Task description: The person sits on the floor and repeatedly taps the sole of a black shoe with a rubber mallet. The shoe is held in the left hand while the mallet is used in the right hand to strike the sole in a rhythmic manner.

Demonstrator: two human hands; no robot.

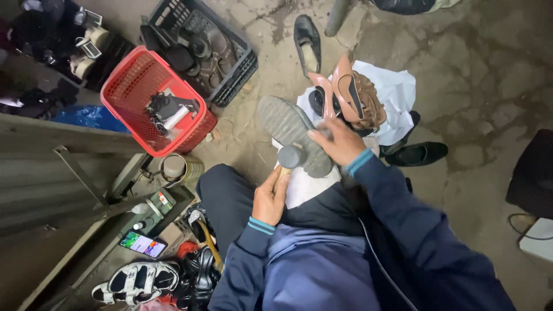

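Note:
A shoe lies sole-up over my lap, its worn grey sole facing the camera. My right hand presses on its heel end and holds it in place. My left hand grips a short wooden handle whose round grey hammer head rests against the sole near the heel. A white cloth lies on my knees beneath the shoe. Both sleeves are dark blue with teal cuffs.
A red basket of tools and a black crate of shoes stand at the upper left. Pink heeled sandals rest on white paper, with black shoes nearby. A tin can, phone and white sandals lie at the left.

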